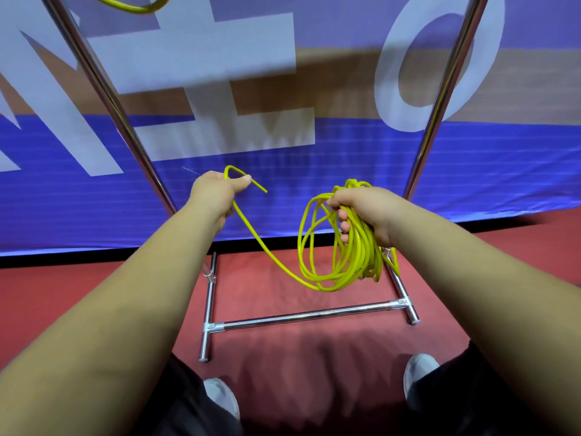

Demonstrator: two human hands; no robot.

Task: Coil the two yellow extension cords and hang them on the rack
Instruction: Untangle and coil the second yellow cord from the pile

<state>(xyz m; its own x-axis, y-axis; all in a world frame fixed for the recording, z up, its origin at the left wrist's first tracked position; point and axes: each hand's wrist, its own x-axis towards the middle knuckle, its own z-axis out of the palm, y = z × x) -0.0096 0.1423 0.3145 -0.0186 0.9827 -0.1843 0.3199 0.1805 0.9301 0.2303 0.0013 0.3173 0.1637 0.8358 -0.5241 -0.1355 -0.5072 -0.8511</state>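
A: What was cut off?
B: The second yellow cord (135, 6), one loop at the top edge; the rack (301, 315), above its uprights.
A: And the first cord (342, 256)?
B: Coils hung clasped in the right grip (364, 209); the left grip (213, 193) pinched its free end, slack sagging between.

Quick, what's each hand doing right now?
Left hand: closed, pinching the free end of the yellow extension cord.
Right hand: closed around the coiled loops of that cord.

A red matte floor (267, 297) carried the chrome tubular rack (301, 316), whose two parallel feet and joining crossbar rested flat on it; a pair of pale grey shoes (419, 377) stood toward the floor's near edge.
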